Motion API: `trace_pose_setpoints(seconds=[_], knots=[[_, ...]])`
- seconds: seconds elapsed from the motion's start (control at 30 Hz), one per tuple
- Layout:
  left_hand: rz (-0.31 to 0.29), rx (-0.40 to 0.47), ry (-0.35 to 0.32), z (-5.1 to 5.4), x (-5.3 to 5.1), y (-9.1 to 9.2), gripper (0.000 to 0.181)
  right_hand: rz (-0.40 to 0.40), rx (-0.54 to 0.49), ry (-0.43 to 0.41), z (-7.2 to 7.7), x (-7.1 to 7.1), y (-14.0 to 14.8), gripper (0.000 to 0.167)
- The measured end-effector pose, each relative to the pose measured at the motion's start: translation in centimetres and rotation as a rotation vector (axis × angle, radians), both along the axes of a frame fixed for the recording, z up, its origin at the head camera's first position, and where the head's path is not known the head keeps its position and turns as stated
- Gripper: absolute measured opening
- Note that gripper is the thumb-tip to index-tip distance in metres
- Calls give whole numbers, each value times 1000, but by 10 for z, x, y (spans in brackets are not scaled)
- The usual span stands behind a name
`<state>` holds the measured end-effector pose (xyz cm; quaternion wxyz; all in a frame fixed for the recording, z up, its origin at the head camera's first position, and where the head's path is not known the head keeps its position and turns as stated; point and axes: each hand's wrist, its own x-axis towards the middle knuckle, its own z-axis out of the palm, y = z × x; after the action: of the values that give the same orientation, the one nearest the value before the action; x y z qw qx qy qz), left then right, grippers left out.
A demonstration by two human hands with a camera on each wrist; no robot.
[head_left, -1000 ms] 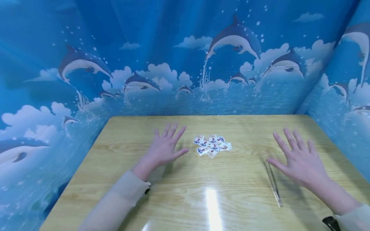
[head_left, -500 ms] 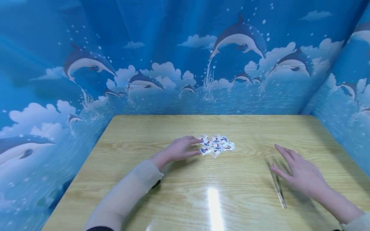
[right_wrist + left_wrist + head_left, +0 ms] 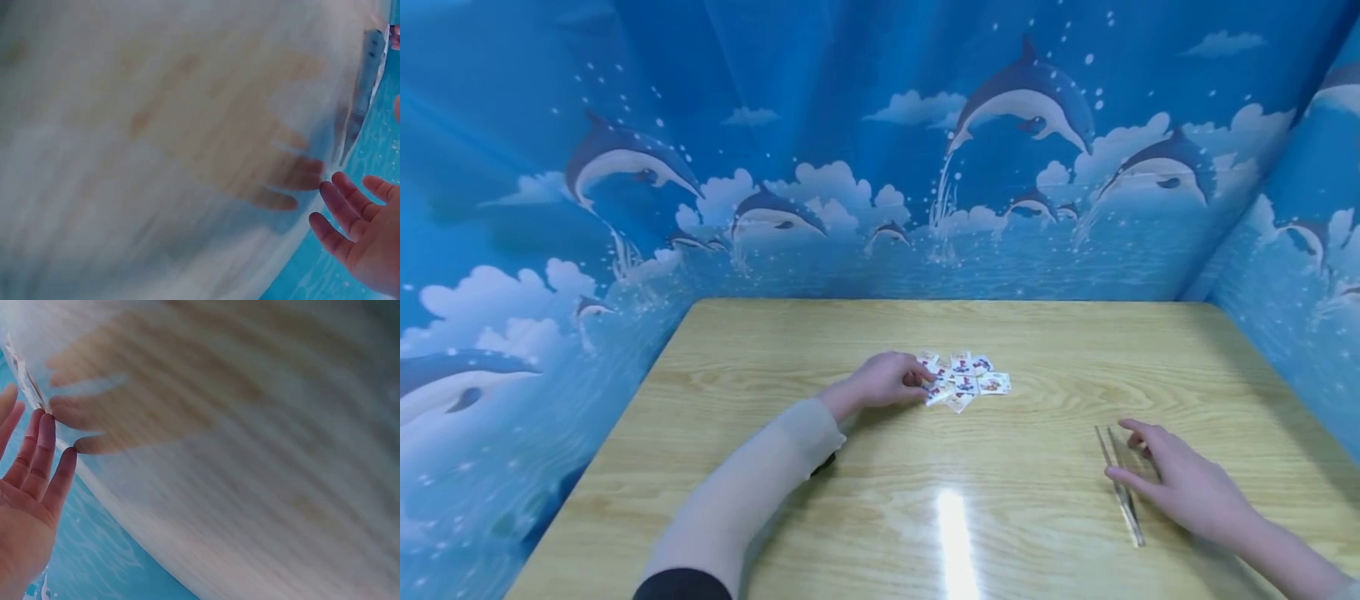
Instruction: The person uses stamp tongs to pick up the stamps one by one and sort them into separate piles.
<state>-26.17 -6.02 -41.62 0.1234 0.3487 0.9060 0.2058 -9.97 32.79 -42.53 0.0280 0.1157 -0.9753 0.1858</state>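
Observation:
In the head view my left hand (image 3: 891, 379) is at the left side of a group of small printed cards (image 3: 966, 385), its thumb and index finger pinching the edge of the lower-left card (image 3: 938, 395). My right hand (image 3: 1198, 487) is beside metal tweezers (image 3: 1123, 492) lying on the table; its thumb is over them and its curved index finger is to the right of their tips, with no grip closed. The left wrist view shows my left hand (image 3: 34, 494) with fingertips at the table surface; the right wrist view shows my right hand (image 3: 369, 231) likewise.
The wooden table (image 3: 820, 517) has a bright light reflection near its front. A blue curtain (image 3: 850, 242) with dolphins stands behind the table and along both sides.
My left hand has moved right to the cards, and its spread fingers have drawn together on one. My right hand has lowered beside the tweezers, its fingers now curved.

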Motion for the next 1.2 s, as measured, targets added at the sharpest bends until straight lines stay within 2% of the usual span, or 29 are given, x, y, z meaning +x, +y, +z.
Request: trace_pose_setpoints(seconds=[0.2, 0.4, 0.77, 1.2], knots=[[-37, -30, 51, -2, -2, 3, 18, -22, 21, 1, -6, 2, 1, 67], [-32, -78, 105, -5, -2, 7, 15, -28, 43, -12, -7, -2, 0, 58], [39, -77, 87, -4, 0, 7, 12, 42, 79, 83, -10, -7, -3, 41], [43, -88, 82, -5, 0, 9, 11, 122, 66, 205, -14, -13, 3, 25]])
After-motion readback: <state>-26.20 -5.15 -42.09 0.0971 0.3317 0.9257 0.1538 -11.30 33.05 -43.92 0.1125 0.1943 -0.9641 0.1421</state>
